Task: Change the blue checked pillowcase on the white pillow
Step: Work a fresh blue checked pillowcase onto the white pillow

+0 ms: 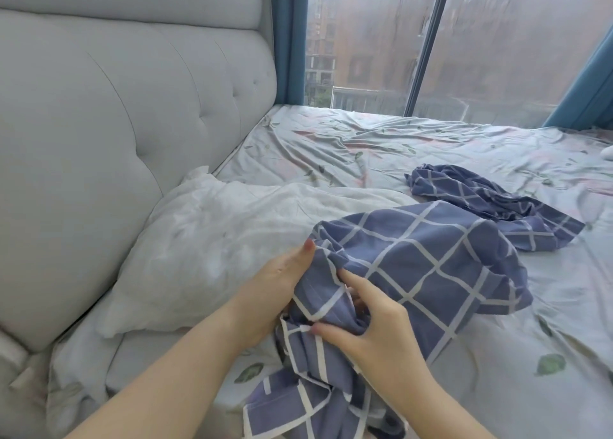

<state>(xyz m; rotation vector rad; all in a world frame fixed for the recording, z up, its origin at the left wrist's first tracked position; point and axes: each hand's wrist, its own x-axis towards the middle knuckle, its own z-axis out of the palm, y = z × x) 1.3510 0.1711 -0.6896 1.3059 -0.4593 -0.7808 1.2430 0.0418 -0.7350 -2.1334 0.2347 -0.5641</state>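
A bare white pillow (212,246) lies against the headboard at the left. Over its right end is a blue checked pillowcase (421,269), bunched at the near side. My left hand (275,289) grips the gathered edge of that pillowcase from the left, thumb on top. My right hand (368,325) pinches the same bunched cloth from the right. A second blue checked pillowcase (491,203) lies crumpled farther out on the bed, apart from both hands.
The bed carries a pale leaf-patterned sheet (414,146). A grey padded headboard (109,113) fills the left. Beyond the bed are a large window (497,40) and blue curtains (288,37).
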